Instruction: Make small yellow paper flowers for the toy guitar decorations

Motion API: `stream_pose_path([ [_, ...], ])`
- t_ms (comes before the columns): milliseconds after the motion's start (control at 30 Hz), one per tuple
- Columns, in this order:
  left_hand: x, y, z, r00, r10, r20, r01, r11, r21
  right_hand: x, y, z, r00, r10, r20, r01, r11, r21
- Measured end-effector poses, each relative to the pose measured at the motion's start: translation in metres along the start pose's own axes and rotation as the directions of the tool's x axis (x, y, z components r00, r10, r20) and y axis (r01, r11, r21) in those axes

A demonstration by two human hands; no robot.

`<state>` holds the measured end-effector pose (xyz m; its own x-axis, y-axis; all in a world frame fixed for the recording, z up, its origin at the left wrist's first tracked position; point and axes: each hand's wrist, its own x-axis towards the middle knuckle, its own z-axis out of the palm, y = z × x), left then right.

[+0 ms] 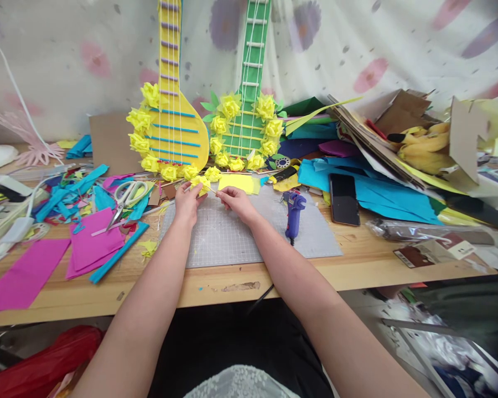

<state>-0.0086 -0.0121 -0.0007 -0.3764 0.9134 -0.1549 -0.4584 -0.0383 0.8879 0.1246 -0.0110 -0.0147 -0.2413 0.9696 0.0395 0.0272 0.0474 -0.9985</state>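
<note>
**Yellow paper flower (200,183) held at far edge of cutting mat (224,237)**

Flower seen in the left hand (186,202), in front of the yellow paper guitar (178,132). Left fingers closed around it; the exact grip is partly hidden. Right hand (235,202): fingers pinched together on what appears to be a thin pale stick (212,191), directed at the flower. Contact between the two cannot be made out.

Judgement: flower best supported low, by its base, with light pressure, as thin petals are easily crushed. Stick best kept steady in the pinch, with small movements made from the fingers.

Just beyond the hands, yellow paper sheets (235,183) are noted. To the right, the glue gun (294,216) is set on the mat, apart from the right hand; heat cannot be judged, so forearm clearance is advised. Scissors (129,198) lie left, among scraps on the worktop (240,284).
</note>
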Motion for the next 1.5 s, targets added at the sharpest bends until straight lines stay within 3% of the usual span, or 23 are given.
stream_pose_path([
  [267, -0.003, -0.002, 0.002, 0.993, 0.116, -0.018, -0.115, 0.992, 0.054, -0.001, -0.002, 0.001, 0.999, 0.024, -0.033, -0.026, 0.997, -0.067],
  [433, -0.004, -0.001, 0.003, 0.997, 0.071, -0.006, -0.070, 0.996, 0.051, -0.002, -0.001, 0.001, 1.000, 0.006, -0.022, -0.009, 0.992, -0.122],
  [600, -0.004, 0.000, 0.003, 0.997, 0.037, -0.067, -0.035, 0.999, 0.032, 0.000, 0.004, 0.002, 1.000, -0.017, -0.014, 0.015, 0.989, -0.145],
  [967, 0.010, -0.003, -0.004, 0.970, 0.128, -0.209, -0.121, 0.992, 0.043, -0.001, -0.004, -0.016, 0.997, -0.051, 0.058, 0.065, 0.954, -0.291],
  [1200, 0.011, 0.003, -0.009, 0.988, 0.038, -0.149, -0.050, 0.995, -0.081, -0.001, -0.004, -0.025, 0.990, -0.063, 0.127, 0.105, 0.926, -0.362],
  [1333, 0.011, 0.007, -0.010, 0.989, 0.021, -0.144, -0.027, 0.999, -0.041, 0.005, 0.004, -0.030, 0.994, -0.095, -0.057, 0.061, 0.898, -0.436],
  [1500, 0.007, 0.001, -0.006, 0.994, -0.002, -0.106, 0.017, 0.989, 0.144, 0.011, 0.012, -0.033, 0.924, -0.117, -0.363, -0.090, 0.858, -0.505],
])
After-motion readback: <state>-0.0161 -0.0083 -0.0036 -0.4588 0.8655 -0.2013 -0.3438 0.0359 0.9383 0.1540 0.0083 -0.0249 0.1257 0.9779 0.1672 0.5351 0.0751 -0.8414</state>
